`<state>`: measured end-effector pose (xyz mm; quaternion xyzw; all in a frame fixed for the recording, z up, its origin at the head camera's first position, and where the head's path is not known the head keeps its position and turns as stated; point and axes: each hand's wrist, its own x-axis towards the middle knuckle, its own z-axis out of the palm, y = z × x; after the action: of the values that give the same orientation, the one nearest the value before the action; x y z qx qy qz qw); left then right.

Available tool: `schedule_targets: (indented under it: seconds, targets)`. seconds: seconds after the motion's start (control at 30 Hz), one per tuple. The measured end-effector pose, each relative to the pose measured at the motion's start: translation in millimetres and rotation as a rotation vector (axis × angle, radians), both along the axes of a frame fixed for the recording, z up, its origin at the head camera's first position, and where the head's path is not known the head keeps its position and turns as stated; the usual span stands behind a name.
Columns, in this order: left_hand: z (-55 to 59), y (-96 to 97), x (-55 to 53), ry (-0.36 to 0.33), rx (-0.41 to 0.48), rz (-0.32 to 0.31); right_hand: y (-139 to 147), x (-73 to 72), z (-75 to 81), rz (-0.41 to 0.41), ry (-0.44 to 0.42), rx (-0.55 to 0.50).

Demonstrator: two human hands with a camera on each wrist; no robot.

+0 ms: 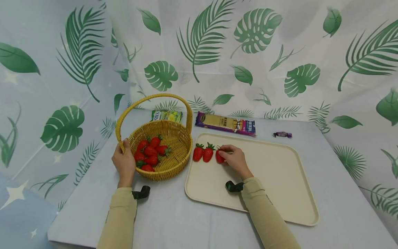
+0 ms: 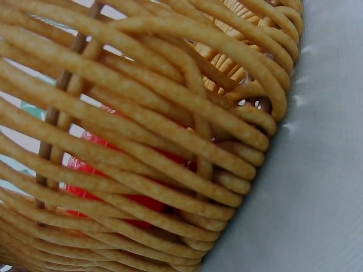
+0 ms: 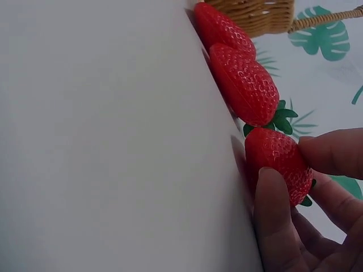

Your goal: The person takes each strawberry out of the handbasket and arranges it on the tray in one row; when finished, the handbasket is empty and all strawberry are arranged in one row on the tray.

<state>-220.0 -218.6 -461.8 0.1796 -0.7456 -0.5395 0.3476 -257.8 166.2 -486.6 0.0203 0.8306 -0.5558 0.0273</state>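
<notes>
On the left, my left hand [image 1: 123,163] grips the yellow wicker basket [image 1: 175,169] where its handle meets the rim. Several red strawberries [image 1: 150,151] with green leaves lie inside; red shows through the weave [image 2: 136,107] in the left wrist view. My right hand [image 1: 235,159] pinches a strawberry [image 3: 278,161] between thumb and fingers over the left back part of the cream tray [image 1: 267,176]. Two more strawberries [image 1: 208,154] lie side by side on the tray, just left of the pinched one. Fingers partly cover the held strawberry in the head view.
Behind the basket lies a green packet [image 1: 167,116]. A purple and gold snack package [image 1: 225,123] lies behind the tray, with a small purple wrapped candy [image 1: 282,134] to its right. A leaf-patterned curtain [image 1: 214,83] hangs at the table's back.
</notes>
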Motion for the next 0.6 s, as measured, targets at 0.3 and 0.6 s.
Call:
schedule_targets:
  seconds: [0.3,0.6]
  targets:
    - [-0.4,0.0,-0.1,-0.005,-0.009,0.0,-1.4,-0.1,-0.4,-0.013,0.004,-0.005]
    - [-0.3,0.3,0.4,0.002,0.009,-0.016,-2.3,0.1,-0.3,-0.01,0.008,-0.009]
